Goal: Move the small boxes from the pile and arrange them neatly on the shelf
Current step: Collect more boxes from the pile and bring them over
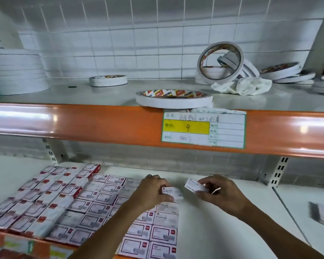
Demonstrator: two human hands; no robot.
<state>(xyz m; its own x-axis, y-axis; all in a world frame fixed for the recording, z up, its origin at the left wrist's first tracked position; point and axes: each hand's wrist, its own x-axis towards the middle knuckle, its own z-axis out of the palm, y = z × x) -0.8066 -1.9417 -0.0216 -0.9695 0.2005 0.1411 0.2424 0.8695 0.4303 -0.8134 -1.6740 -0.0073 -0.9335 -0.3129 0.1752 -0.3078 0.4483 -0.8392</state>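
Left hand pinches a "STAPLES" box; right hand pinches another; rows lie left.

Glossy orange trim, matt white shelving, printed card boxes

The orange shelf-front strip looks like glossy plastic or painted metal and throws bright glare; a white and yellow paper price label lies flat on it. The lower white shelf board is smooth and matt, likely painted metal. The small white and red staple boxes look like smooth printed card. White tape rolls and a crumpled white cloth or paper wad sit matt on the upper shelf, before a tiled-looking back wall.
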